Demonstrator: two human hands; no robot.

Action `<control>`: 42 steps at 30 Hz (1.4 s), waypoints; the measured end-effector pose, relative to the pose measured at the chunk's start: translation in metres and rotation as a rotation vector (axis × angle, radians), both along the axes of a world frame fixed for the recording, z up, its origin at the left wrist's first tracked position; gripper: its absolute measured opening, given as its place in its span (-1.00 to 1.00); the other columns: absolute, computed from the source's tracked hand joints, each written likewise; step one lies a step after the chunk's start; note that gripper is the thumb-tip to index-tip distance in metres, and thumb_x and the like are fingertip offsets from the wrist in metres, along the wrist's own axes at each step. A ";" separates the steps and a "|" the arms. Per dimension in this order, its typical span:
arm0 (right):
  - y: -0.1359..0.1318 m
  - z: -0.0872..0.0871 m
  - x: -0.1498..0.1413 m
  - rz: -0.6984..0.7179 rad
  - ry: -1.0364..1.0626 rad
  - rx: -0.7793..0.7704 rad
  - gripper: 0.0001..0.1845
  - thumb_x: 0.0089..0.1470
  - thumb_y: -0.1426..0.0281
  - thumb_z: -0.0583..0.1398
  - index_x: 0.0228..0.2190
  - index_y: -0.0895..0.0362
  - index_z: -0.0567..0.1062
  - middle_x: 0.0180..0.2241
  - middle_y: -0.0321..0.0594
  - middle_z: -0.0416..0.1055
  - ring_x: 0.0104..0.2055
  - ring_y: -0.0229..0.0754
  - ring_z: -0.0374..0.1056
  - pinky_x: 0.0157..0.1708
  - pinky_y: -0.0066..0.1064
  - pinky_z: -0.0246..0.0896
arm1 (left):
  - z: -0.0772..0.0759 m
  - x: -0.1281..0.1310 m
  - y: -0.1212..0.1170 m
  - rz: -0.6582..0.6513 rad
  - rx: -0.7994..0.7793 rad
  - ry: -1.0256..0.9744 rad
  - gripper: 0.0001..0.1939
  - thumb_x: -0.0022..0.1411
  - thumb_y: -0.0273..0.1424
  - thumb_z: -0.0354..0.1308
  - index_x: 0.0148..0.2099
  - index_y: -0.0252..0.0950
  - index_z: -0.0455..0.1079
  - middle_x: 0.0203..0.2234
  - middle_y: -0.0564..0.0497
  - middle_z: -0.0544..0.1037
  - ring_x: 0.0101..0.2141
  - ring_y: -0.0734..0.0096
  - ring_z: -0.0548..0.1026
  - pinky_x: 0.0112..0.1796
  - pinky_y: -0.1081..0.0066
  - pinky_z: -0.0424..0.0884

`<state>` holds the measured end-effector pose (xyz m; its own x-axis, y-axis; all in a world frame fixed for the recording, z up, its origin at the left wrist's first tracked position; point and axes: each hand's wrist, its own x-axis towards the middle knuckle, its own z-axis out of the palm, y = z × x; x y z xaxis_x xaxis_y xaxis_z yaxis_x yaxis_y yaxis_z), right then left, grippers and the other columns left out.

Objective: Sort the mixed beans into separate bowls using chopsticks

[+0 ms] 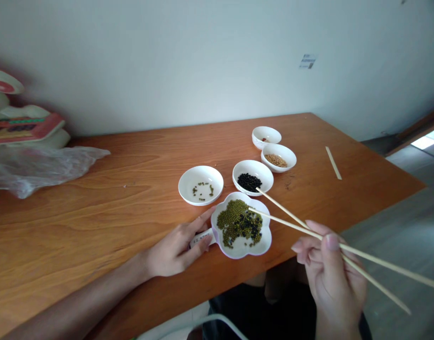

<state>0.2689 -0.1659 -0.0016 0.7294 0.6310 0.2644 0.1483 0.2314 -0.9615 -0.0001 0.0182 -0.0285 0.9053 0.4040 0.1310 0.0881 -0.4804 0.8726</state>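
The right hand (330, 271) is closed around a pair of long pale wooden chopsticks (298, 222), thumb pressed over the upper stick and fingers curled beneath; the two tips stand apart, one over the rim of the flower-shaped white dish with a short handle (262, 245), the other reaching toward the small round white bowl of black beans (252, 175), and nothing is visibly pinched between them. The left hand (176, 250) lies on the orange-brown wooden table (96, 212), fingers loosely curved around that dish's handle, steadying it at the table's near edge. The dish holds a mixed heap of green mung beans and black beans (240, 223). Just beyond it sit a round white bowl with a few green beans (200, 185), then a white bowl of tan grains (278, 157) and a nearly empty white bowl (266, 136). This reads as the picking stage of a sort, with most of the heap unsorted. The next pick calls for bringing the tips together on one small, round, slippery bean, with light, even pressure.
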 end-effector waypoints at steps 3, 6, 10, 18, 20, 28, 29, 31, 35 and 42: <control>-0.002 -0.003 -0.003 -0.025 -0.047 0.042 -0.55 0.47 0.11 0.15 -0.03 0.13 0.72 -0.51 -0.25 0.44 -0.49 -0.27 0.30 -0.53 -0.43 0.24 | -0.001 0.000 0.000 0.013 0.005 0.004 -0.27 0.63 -0.35 0.00 0.66 -0.18 -0.23 -0.15 -0.05 0.67 -0.26 0.37 0.62 -0.20 0.42 0.55; 0.001 0.001 -0.008 -0.140 -0.113 0.126 -0.59 0.42 0.12 0.22 -0.15 0.14 0.76 -0.39 -0.21 0.38 -0.42 -0.29 0.27 -0.53 -0.43 0.21 | -0.004 0.000 -0.001 0.027 0.007 -0.005 -0.27 0.63 -0.34 0.00 0.66 -0.16 -0.23 -0.15 -0.03 0.65 -0.25 0.37 0.61 -0.17 0.40 0.55; 0.005 0.010 -0.016 -0.215 -0.062 0.229 -0.65 0.44 0.23 0.21 -0.25 0.15 0.72 -0.40 -0.24 0.37 -0.43 -0.30 0.25 -0.49 -0.42 0.25 | -0.006 -0.001 0.000 0.006 -0.011 0.017 -0.26 0.64 -0.34 -0.01 0.66 -0.15 -0.26 -0.16 -0.01 0.63 -0.24 0.38 0.60 -0.13 0.39 0.54; 0.000 0.000 -0.024 -0.184 0.048 0.175 -0.69 0.42 0.22 0.24 -0.25 0.14 0.68 -0.42 -0.24 0.51 -0.44 -0.26 0.41 -0.53 -0.46 0.29 | -0.005 -0.001 0.000 0.006 -0.041 0.033 -0.29 0.64 -0.31 -0.01 0.65 -0.21 -0.20 -0.18 -0.03 0.62 -0.28 0.36 0.58 -0.20 0.38 0.55; -0.002 -0.002 -0.021 -0.112 0.056 0.176 -0.61 0.45 0.17 0.17 -0.26 0.11 0.70 -0.37 -0.19 0.56 -0.34 -0.20 0.48 -0.45 -0.42 0.37 | -0.005 -0.001 0.000 0.010 -0.052 0.035 -0.30 0.64 -0.30 -0.01 0.65 -0.23 -0.19 -0.20 -0.03 0.62 -0.28 0.35 0.58 -0.22 0.38 0.55; -0.006 -0.005 -0.015 0.073 0.078 0.127 -0.52 0.53 0.12 0.00 -0.12 0.01 0.67 -0.23 -0.19 0.59 -0.20 -0.15 0.47 -0.25 -0.33 0.42 | -0.003 -0.001 -0.001 0.004 -0.056 0.028 -0.27 0.63 -0.33 0.00 0.65 -0.20 -0.22 -0.11 -0.08 0.64 -0.25 0.35 0.60 -0.20 0.38 0.57; -0.006 -0.005 -0.015 0.069 0.066 0.101 -0.53 0.54 0.13 -0.01 -0.11 0.01 0.66 -0.20 -0.19 0.60 -0.17 -0.14 0.48 -0.22 -0.32 0.41 | -0.001 -0.001 -0.001 0.005 -0.060 0.031 -0.28 0.63 -0.33 0.00 0.66 -0.19 -0.22 -0.10 -0.09 0.64 -0.24 0.35 0.60 -0.19 0.38 0.57; -0.009 -0.005 -0.015 0.064 0.021 0.054 -0.56 0.54 0.18 0.00 -0.15 0.01 0.64 -0.16 -0.16 0.61 -0.10 -0.11 0.49 -0.18 -0.31 0.41 | 0.001 -0.001 -0.001 0.005 -0.071 0.047 -0.29 0.64 -0.32 -0.02 0.66 -0.18 -0.22 -0.12 -0.07 0.64 -0.22 0.34 0.60 -0.16 0.37 0.57; -0.017 -0.004 -0.008 0.076 -0.125 -0.064 -0.60 0.52 0.28 0.05 -0.31 0.04 0.58 -0.15 -0.17 0.56 -0.08 -0.10 0.49 -0.09 -0.28 0.40 | 0.001 -0.003 -0.001 -0.001 -0.100 0.085 -0.28 0.65 -0.31 -0.02 0.66 -0.14 -0.26 -0.14 -0.03 0.63 -0.21 0.35 0.60 -0.12 0.37 0.57; -0.032 0.001 0.002 0.126 -0.446 -0.265 -0.62 0.52 0.37 0.00 -0.15 0.01 0.61 -0.18 -0.21 0.58 -0.03 -0.12 0.47 -0.04 -0.32 0.30 | 0.001 -0.005 -0.001 0.004 -0.115 0.108 -0.30 0.65 -0.27 -0.04 0.66 -0.13 -0.24 -0.12 -0.07 0.60 -0.19 0.29 0.59 -0.13 0.34 0.57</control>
